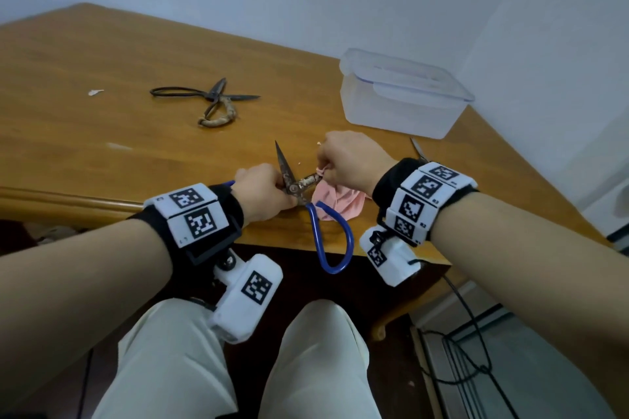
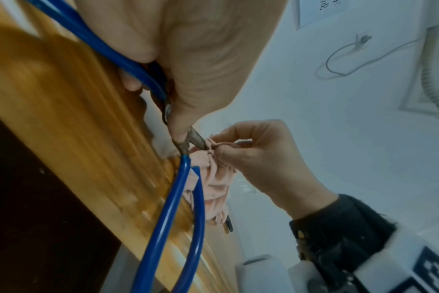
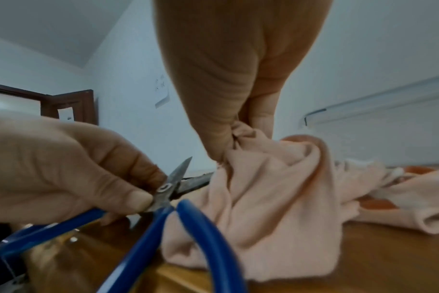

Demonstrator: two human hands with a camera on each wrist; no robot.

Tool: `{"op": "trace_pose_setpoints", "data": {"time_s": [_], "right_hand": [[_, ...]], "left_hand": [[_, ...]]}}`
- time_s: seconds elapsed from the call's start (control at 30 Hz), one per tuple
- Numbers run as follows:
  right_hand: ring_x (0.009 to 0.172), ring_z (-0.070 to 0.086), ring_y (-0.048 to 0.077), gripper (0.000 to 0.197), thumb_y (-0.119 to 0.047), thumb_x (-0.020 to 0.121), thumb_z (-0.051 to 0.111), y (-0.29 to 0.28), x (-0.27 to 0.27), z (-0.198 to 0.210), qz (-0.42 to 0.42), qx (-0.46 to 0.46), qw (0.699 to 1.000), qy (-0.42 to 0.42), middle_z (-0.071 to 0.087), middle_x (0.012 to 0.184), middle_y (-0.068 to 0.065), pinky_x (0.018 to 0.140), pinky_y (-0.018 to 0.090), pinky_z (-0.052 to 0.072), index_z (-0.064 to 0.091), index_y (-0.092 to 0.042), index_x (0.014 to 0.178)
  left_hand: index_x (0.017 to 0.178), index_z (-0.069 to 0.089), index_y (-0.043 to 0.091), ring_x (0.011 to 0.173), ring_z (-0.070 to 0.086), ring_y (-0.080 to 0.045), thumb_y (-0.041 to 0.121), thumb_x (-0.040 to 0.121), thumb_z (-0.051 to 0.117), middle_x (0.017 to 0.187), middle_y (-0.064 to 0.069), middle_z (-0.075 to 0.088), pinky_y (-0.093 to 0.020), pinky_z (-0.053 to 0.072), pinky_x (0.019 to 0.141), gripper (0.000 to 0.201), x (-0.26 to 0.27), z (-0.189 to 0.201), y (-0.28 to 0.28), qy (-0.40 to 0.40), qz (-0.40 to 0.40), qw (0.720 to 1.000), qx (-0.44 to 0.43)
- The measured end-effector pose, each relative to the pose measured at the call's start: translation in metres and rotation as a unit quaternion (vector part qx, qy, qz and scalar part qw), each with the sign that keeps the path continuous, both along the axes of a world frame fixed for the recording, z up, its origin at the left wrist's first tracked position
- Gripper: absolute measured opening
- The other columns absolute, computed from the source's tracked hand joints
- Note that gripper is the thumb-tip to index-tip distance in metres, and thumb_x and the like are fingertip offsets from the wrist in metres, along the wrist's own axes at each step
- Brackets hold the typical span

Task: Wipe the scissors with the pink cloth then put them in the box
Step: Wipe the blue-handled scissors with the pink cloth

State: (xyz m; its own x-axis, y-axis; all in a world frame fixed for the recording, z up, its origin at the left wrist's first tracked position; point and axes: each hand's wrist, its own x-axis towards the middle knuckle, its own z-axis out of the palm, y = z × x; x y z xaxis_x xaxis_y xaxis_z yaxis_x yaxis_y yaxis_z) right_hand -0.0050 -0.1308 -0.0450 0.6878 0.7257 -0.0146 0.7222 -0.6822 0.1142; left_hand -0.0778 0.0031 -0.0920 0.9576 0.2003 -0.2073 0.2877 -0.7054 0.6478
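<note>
Near the worktop's (image 1: 102, 54) front edge, the left hand (image 1: 262, 192) grips the blue-handled scissors (image 1: 299, 185) at the pivot while the right hand (image 1: 350, 160) pinches the pink cloth (image 1: 340, 202) around 1 blade, so wiping toward the tip seems safest.

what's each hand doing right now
Left hand: grips the open blue-handled scissors near the pivot.
Right hand: pinches the pink cloth around one blade.

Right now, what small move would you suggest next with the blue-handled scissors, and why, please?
Probably draw the pink cloth outward along the blade: the right hand pinches it round one blade of the blue-handled scissors, open and gripped at the pivot by the left hand. The other blade looks rusty and uncovered.
</note>
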Motion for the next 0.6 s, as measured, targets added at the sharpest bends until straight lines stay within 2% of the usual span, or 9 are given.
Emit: {"op": "trace_pose_setpoints", "data": {"time_s": [0.13, 0.23, 0.33, 0.4, 0.5, 0.53, 0.6], "right_hand": [[0.086, 0.058, 0.023, 0.016, -0.015, 0.085, 0.058, 0.011, -0.012, -0.006, 0.036, 0.005, 0.999, 0.038, 0.063, 0.090, 0.008, 0.060, 0.028, 0.037, 0.071, -0.006, 0.089], [0.087, 0.058, 0.020, 0.015, -0.012, 0.084, 0.058, 0.008, -0.011, -0.008, 0.032, 0.025, 0.998, 0.054, 0.066, 0.096, 0.008, 0.070, 0.029, 0.045, 0.071, -0.006, 0.089], [0.084, 0.053, 0.016, 0.014, -0.012, 0.087, 0.058, -0.004, 0.000, 0.000, -0.023, 0.026, 0.999, 0.035, 0.065, 0.099, 0.005, 0.068, 0.026, 0.039, 0.070, -0.009, 0.094], [0.084, 0.054, 0.017, 0.016, -0.012, 0.088, 0.058, -0.003, 0.001, 0.002, -0.025, 0.027, 0.999, 0.022, 0.063, 0.094, 0.003, 0.067, 0.025, 0.036, 0.071, -0.009, 0.096], [0.087, 0.057, 0.016, 0.017, -0.013, 0.088, 0.058, 0.006, -0.009, -0.003, 0.034, 0.023, 0.998, 0.048, 0.064, 0.095, 0.001, 0.070, 0.026, 0.042, 0.073, -0.011, 0.096], [0.088, 0.057, 0.015, 0.016, -0.013, 0.087, 0.059, 0.006, -0.009, -0.005, 0.042, 0.029, 0.997, 0.055, 0.066, 0.098, 0.002, 0.072, 0.026, 0.045, 0.073, -0.010, 0.095], [0.088, 0.055, 0.013, 0.013, -0.013, 0.087, 0.062, 0.002, -0.005, -0.005, 0.036, 0.046, 0.996, 0.066, 0.066, 0.103, 0.003, 0.075, 0.024, 0.044, 0.073, -0.011, 0.093]], "left_hand": [[0.087, 0.061, 0.025, 0.108, 0.049, -0.035, 0.034, 0.089, 0.064, 0.105, -0.008, 0.062, -0.038, 0.042, 0.090, 0.010, 0.000, -0.001, 0.002, -0.003, -0.010, 1.000, -0.010], [0.094, 0.062, 0.024, 0.110, 0.048, -0.034, 0.036, 0.090, 0.063, 0.108, -0.010, 0.062, -0.040, 0.044, 0.093, 0.013, -0.002, -0.001, 0.001, -0.002, -0.009, 1.000, -0.002], [0.108, 0.064, 0.019, 0.112, 0.048, -0.033, 0.034, 0.090, 0.064, 0.110, -0.009, 0.062, -0.041, 0.043, 0.097, 0.023, 0.000, -0.002, 0.001, 0.001, 0.002, 1.000, -0.003], [0.103, 0.064, 0.019, 0.113, 0.047, -0.033, 0.033, 0.089, 0.065, 0.110, -0.009, 0.061, -0.041, 0.043, 0.097, 0.019, 0.001, -0.002, 0.001, -0.001, 0.006, 1.000, -0.007], [0.083, 0.059, 0.024, 0.111, 0.048, -0.035, 0.034, 0.089, 0.065, 0.103, -0.009, 0.061, -0.040, 0.044, 0.091, 0.013, 0.000, -0.003, 0.003, 0.000, 0.003, 1.000, -0.014], [0.081, 0.058, 0.025, 0.111, 0.048, -0.036, 0.035, 0.089, 0.065, 0.102, -0.009, 0.061, -0.040, 0.044, 0.089, 0.014, 0.000, -0.003, 0.002, 0.000, 0.001, 1.000, -0.013], [0.087, 0.059, 0.023, 0.111, 0.047, -0.036, 0.035, 0.089, 0.065, 0.104, -0.010, 0.061, -0.041, 0.044, 0.091, 0.013, -0.001, -0.003, 0.002, -0.003, -0.002, 1.000, -0.010]]}}
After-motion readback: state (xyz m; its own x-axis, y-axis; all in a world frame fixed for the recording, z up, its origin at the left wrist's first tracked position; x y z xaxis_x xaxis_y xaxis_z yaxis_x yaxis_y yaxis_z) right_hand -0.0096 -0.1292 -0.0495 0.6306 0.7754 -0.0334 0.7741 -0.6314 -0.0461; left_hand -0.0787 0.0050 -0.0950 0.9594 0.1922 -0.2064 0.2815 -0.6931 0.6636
